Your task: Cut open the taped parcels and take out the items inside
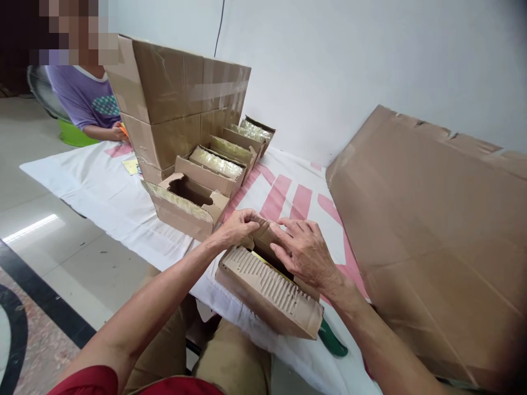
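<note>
A small open cardboard box [267,307] sits before me at the table's near edge, its front rim peeled to bare corrugation. Something yellow [267,264] shows inside it, mostly hidden. My left hand [241,226] pinches the box's far flap near its left end, thumb against fingers. Over the same flap's right part bends my right hand [307,249], fingers on the upper edge and thumb on the inner side. Beside the box's right corner lies a green handle [332,337], its other end hidden under the box.
Several open cardboard boxes [185,200] stand in a row behind, against a tall taped carton stack [173,88]. A large cardboard sheet [432,236] leans at right. A white-and-pink cloth [102,192] covers the table. At far left, a person in purple [82,101] holds something orange.
</note>
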A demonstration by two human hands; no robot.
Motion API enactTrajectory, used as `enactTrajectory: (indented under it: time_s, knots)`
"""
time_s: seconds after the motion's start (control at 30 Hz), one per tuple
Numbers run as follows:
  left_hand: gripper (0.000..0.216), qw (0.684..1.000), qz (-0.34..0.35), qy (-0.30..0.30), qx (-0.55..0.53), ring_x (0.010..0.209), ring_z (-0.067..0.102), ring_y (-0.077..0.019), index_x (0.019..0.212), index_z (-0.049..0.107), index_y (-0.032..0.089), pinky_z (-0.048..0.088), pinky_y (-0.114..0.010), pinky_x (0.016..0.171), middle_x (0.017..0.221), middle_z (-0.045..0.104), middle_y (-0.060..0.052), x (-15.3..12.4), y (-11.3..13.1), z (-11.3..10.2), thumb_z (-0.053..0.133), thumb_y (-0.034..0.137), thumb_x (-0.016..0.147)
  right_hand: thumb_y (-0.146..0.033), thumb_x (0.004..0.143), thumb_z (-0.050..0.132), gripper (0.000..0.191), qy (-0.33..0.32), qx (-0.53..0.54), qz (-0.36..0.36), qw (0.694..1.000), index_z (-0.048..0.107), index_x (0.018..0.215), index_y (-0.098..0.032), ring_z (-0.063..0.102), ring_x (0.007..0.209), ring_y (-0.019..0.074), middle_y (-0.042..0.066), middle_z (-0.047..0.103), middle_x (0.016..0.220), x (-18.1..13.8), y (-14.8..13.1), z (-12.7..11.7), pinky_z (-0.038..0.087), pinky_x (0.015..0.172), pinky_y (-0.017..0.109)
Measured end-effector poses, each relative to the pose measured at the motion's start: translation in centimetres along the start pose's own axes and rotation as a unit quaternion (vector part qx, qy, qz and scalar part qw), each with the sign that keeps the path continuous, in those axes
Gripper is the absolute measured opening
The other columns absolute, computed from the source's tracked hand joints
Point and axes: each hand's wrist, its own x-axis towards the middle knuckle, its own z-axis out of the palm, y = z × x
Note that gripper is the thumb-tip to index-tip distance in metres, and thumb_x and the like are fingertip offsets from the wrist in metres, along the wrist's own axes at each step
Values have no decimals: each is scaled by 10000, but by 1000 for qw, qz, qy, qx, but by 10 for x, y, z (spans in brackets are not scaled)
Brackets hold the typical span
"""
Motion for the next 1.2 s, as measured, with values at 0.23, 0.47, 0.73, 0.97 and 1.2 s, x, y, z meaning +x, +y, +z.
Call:
enactTrajectory:
  time_s: [0.23,0.47,0.73,0.97,1.2]
  knots:
    - [71,998,22,-7,51,594,452,-78,720,618,154,338,-202,569,633,529,60,6,5,4,683,182,718,-184,987,460,371,5,99,51,994,692,1276,-200,649,1114,294,131,725,1273,-2,1,-3,445,932,439]
    - [61,996,63,-21,55,630,469,-87,719,610,160,348,-210,608,658,545,56,5,5,5,652,187,684,-300,940,578,169,-77,164,202,962,706,855,-229,658,775,219,42,762,832,27,4,-12,417,729,331]
    - [256,993,47,-36,100,709,563,-133,921,704,158,409,-239,653,775,667,19,-3,12,-2,713,260,687,-203,902,598,162,-86,125,206,967,667,757,-221,626,717,213,52,746,766,38,-3,-9,336,695,326]
    - [74,984,77,-13,163,609,490,-101,734,683,144,343,-209,558,623,575,46,6,7,2,631,164,684,-240,911,575,166,-83,169,197,962,703,805,-224,612,684,182,21,749,765,35,3,-8,349,646,294]
    - [172,984,70,-11,166,600,508,-92,769,673,145,362,-184,550,629,566,52,5,5,0,556,84,659,-309,992,499,278,-49,225,179,957,763,1003,-226,707,958,236,57,801,1044,24,8,-20,460,823,344]
